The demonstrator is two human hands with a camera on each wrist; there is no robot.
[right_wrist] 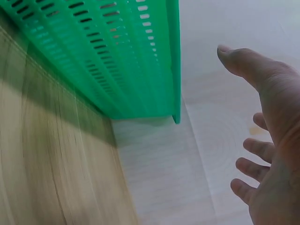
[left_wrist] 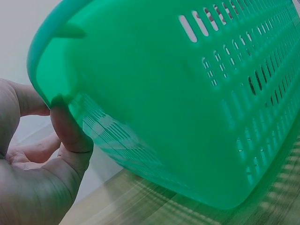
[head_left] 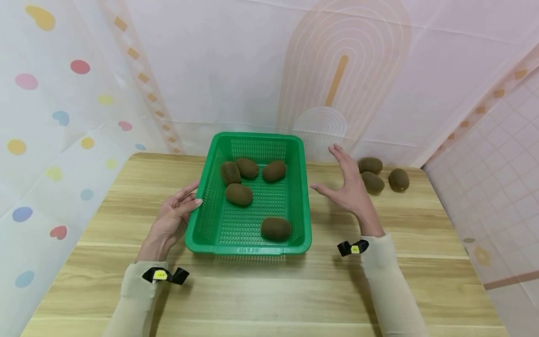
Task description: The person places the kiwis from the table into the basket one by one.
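A green plastic basket [head_left: 252,250] with slotted sides stands in the middle of the head view, and several brown kiwis [head_left: 239,194] lie inside it. At its left side my left hand [head_left: 170,220] pinches the rim between thumb and fingers. The left wrist view shows that grip at a corner of the basket [left_wrist: 140,70], with the thumb on the outside. My right hand [head_left: 351,187] is held apart from the basket's right side, its thumb and fingers spread and holding nothing. Just beyond it, three more kiwis [head_left: 398,180] lie on the table.
The wood-grain table [head_left: 261,295] runs back to a pale patterned cloth [head_left: 219,70] that hangs behind it. More of this cloth covers the left and right sides. Each wrist carries a black strap [head_left: 353,247] over a light sleeve.
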